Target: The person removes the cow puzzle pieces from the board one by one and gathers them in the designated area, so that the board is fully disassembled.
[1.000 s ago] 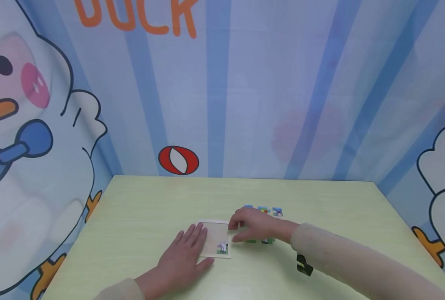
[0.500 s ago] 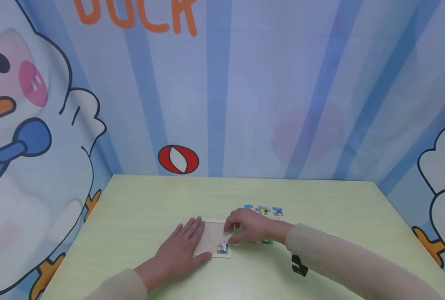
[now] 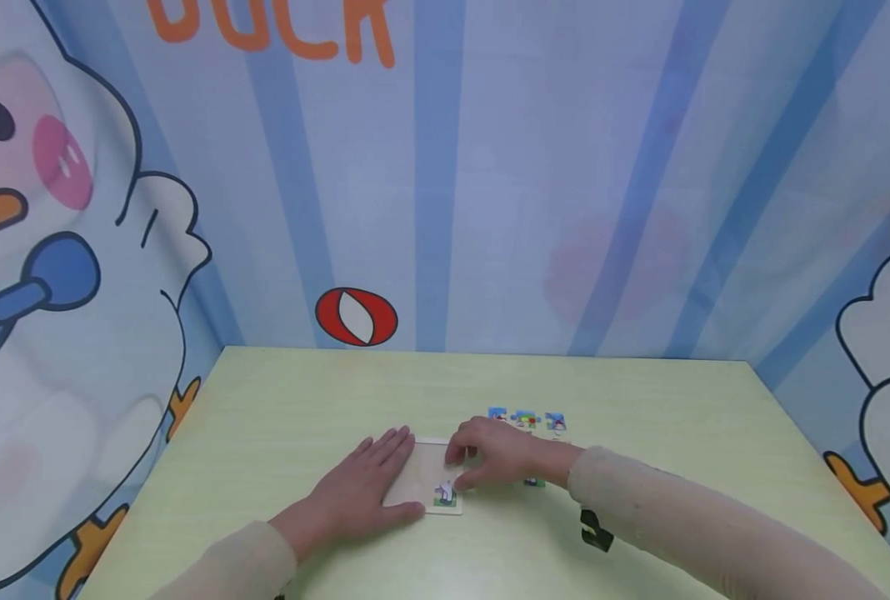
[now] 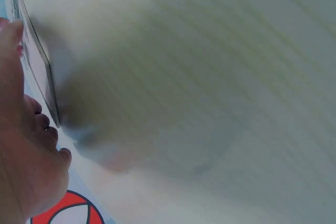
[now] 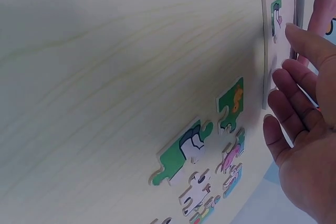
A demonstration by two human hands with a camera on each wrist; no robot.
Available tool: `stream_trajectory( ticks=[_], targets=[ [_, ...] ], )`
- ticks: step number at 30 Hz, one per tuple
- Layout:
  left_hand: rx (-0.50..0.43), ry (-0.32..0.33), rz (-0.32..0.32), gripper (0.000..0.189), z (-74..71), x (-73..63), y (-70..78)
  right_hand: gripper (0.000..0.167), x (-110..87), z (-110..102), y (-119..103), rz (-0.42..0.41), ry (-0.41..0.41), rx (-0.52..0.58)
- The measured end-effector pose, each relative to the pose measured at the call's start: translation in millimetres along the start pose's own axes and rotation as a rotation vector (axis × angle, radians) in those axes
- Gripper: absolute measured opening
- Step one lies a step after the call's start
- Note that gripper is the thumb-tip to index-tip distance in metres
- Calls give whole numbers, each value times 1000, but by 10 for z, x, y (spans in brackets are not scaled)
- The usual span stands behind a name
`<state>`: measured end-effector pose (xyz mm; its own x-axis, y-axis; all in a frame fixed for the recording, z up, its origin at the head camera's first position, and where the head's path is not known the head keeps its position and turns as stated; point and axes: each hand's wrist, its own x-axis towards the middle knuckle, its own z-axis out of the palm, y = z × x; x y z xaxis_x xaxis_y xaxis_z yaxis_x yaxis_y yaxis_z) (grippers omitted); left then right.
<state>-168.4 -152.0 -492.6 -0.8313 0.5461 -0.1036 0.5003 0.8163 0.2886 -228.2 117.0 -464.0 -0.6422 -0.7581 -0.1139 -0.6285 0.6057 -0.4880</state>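
Observation:
A pale puzzle board (image 3: 424, 467) lies flat on the table. One puzzle piece (image 3: 445, 494), white and green, sits in its lower right corner. My left hand (image 3: 355, 492) rests on the board's left side with fingers extended and thumb out along the near edge. Over the right edge is my right hand (image 3: 493, 450), its thumb tip beside the placed piece. In the right wrist view, this hand's fingers are loosely bent and nothing shows between them; whether the fingertips touch the board I cannot tell.
Several loose puzzle pieces lie right of the board, including a green one with an orange figure (image 5: 231, 103) and a green-and-white one (image 5: 184, 150). The right forearm hides some of them. Behind the table (image 3: 302, 392) hangs a blue striped duck curtain (image 3: 505, 208).
My right hand has shifted slightly left over the board's right edge. My left hand has slid a little left and away from me, uncovering more of the board, and stays on it.

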Motion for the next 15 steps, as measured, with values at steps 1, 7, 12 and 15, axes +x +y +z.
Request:
stream_trajectory(
  ticks=[1,7,12,15],
  targets=[
    [-1,3,7,102,4,6,-9,26,4,3,-1,-1,-2,1],
    [6,-2,11,105,25,28,-40,28,20,37,-17,28,-9,-13],
    [6,-3,8,105,24,31,-30,29,27,53,-61,63,-19,-2],
    [8,3,6,105,24,31,-17,28,28,59,-84,62,-21,15]
  ],
)
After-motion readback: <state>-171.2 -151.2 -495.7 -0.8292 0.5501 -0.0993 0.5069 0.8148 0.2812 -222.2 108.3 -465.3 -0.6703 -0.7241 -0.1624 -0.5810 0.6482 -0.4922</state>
